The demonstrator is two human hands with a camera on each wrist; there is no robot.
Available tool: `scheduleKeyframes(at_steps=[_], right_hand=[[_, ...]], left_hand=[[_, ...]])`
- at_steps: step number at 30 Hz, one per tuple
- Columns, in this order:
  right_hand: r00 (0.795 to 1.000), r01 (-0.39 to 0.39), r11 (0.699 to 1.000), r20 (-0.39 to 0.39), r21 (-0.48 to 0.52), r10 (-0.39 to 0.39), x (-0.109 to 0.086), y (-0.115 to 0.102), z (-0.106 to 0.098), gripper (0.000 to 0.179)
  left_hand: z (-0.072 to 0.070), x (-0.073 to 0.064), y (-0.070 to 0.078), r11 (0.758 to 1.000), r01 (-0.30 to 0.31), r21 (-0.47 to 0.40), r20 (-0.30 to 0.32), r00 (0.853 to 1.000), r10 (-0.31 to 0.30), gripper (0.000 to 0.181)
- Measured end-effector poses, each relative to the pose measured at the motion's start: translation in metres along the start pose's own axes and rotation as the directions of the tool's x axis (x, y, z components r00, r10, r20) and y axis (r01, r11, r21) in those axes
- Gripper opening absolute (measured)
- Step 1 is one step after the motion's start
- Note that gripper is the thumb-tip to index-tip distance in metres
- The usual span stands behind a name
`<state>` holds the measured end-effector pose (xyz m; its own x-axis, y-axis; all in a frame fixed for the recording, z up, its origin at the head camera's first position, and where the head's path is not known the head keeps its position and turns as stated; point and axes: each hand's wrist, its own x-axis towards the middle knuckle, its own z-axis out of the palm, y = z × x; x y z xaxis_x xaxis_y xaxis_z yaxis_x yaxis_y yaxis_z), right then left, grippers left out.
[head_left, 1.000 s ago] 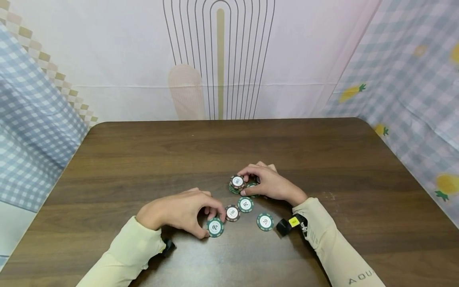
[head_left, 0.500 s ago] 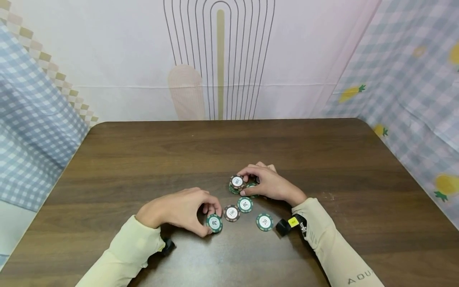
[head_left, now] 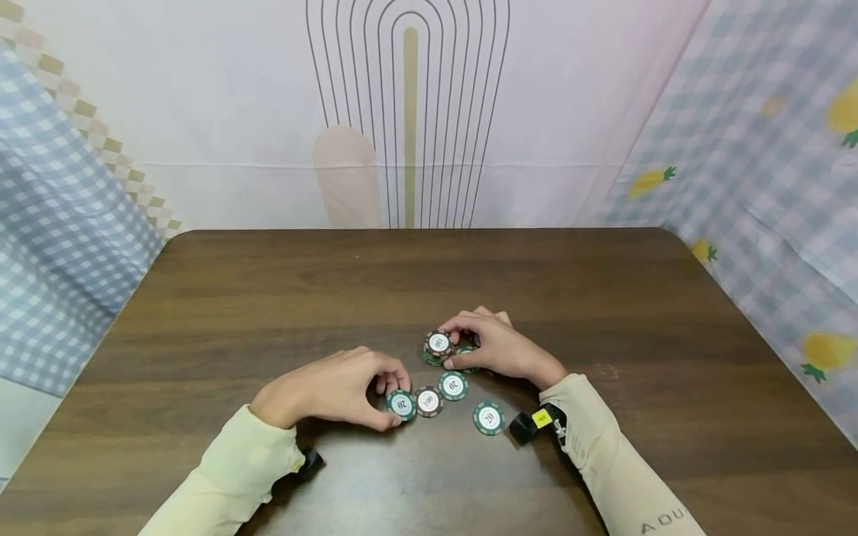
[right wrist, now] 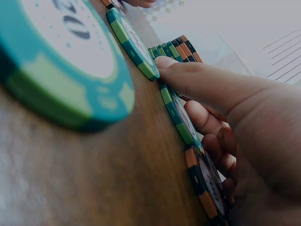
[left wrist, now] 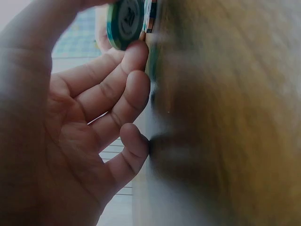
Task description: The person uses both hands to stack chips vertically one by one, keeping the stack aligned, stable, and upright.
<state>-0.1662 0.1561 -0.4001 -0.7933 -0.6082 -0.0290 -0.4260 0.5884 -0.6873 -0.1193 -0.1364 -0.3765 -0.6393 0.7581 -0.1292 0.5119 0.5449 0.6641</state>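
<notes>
Hands [head_left: 335,388] at grn chip [head_left: 401,404] & stack [head_left: 439,343]

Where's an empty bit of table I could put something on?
Beyond the left hand and right hand, the table is bare up to the white cloth. There's room too in front of the chips, between the left sleeve and right sleeve. Between those hands, chips crowd together.

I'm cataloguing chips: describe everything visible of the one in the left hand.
The green chip is a plastic-looking disc with lighter rim patches and a white centre reading 20, inverted in the head view. Pinched face up by the left hand, it is beside a brown chip; contact with the table is unclear.
</notes>
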Motion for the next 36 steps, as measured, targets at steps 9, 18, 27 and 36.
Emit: scheduleKeyframes(at_steps=[9, 18, 27, 36], right_hand=[[1.000, -0.021, 1.000, 0.009, 0.008, 0.021, -0.001, 0.003, 0.004, 0.039], [1.000, -0.023, 1.000, 0.000, -0.002, 0.023, -0.001, 0.003, 0.001, 0.041], [1.000, -0.011, 1.000, -0.006, -0.006, 0.011, 0.000, 0.003, 0.001, 0.041], [1.000, -0.028, 1.000, 0.003, 0.001, 0.028, 0.001, 0.002, 0.001, 0.039]], left_hand=[[0.000, 0.003, -0.007, 0.995, -0.081, -0.062, -0.107, 0.991, 0.074, 0.030], [-0.001, 0.012, -0.012, 0.987, -0.127, -0.095, -0.257, 0.961, 0.099, 0.035], [-0.006, 0.020, -0.007, 0.992, -0.110, -0.055, -0.324, 0.942, 0.087, 0.032], [-0.013, 0.032, -0.003, 0.998, -0.065, -0.007, -0.384, 0.922, 0.057, 0.034]])
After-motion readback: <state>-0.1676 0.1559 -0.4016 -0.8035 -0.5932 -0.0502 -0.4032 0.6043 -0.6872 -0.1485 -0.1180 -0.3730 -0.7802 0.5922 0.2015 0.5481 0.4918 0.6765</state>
